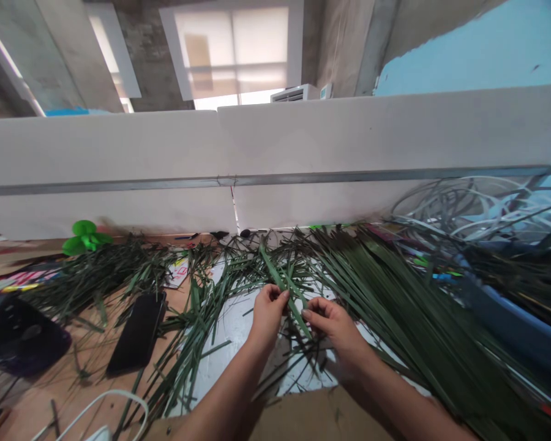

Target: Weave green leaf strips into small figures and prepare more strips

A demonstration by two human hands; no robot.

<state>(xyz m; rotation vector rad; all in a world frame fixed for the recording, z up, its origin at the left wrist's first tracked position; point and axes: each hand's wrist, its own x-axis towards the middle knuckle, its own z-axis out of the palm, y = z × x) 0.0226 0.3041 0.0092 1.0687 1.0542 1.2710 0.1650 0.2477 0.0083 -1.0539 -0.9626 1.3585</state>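
Two bare hands work close together over the middle of the counter [46, 398], with a long green leaf strip [272, 267] between them. The strip slants from beyond the left hand [266, 312] down toward the near right, its lower end passing just beside the fingertips of the right hand [334, 324]. The left grip is narrow, thumb and fingers pinched on the strip. The right grip is narrow too, thumb and forefinger drawn close together; I cannot tell whether they pinch anything.

Beneath the hands is a white sheet [234, 318], scattered with cut green strips. More strips lie in a loose heap [202, 324] left of the hands. To the right, a thick bundle of long dark green leaves [408, 300] runs from the back toward the near edge, with a blue tub [500, 306] beyond it at the far right. On the left lie a black phone [136, 334], a white cable [114, 392] and a bright green lobed object [85, 237]. A pale partition [303, 141] stands along the back.
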